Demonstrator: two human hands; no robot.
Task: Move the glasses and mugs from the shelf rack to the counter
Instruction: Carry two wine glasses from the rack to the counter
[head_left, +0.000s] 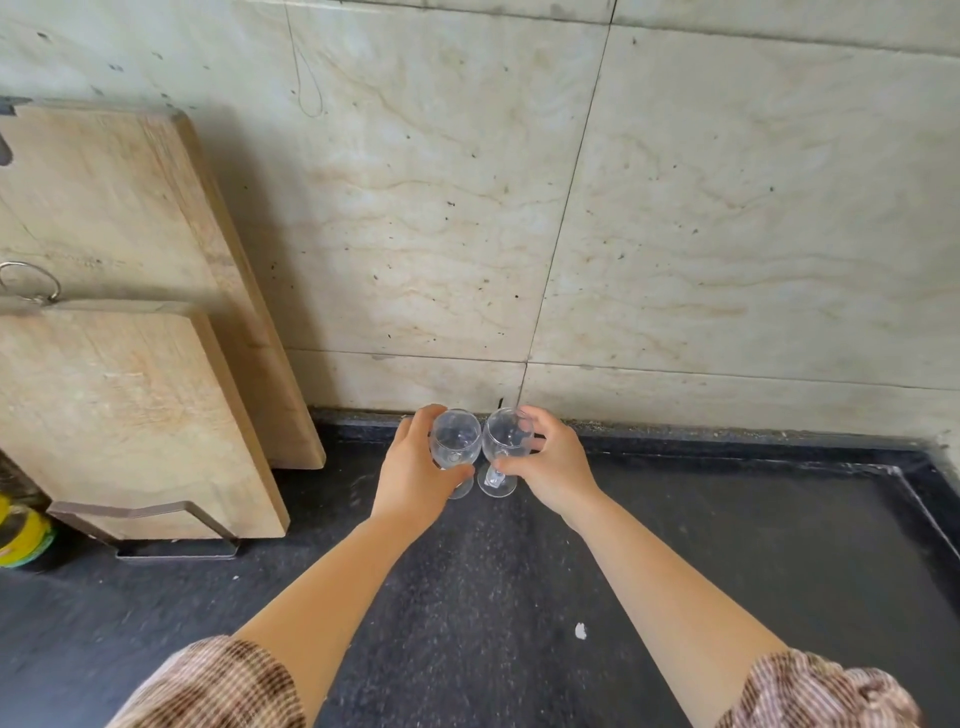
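Clear glass: two stemmed wine glasses stand side by side at the far edge of a dark speckled table (727, 545), close to a pale stone wall (623, 234). Their bowls are just beside each other, and it is not clear whether they touch. Both feet appear to rest on the table, so these two seem to be delivered, or about to be.

The left hand (415, 467) is curled around the bowl of the left glass (457, 439), thumb on the near side and fingers wrapped behind. The right hand (556, 467) grips the right glass (501, 436) the same way, with its fingertips showing through the bowl. Neither hand has let go.

No shelf rack, mugs or other glasses are in view, so how many pieces are left to move cannot be judged. The likely remaining work is to release this pair and fetch more.

At the left, two wooden cutting boards (130, 415) lean against the wall in a metal holder.
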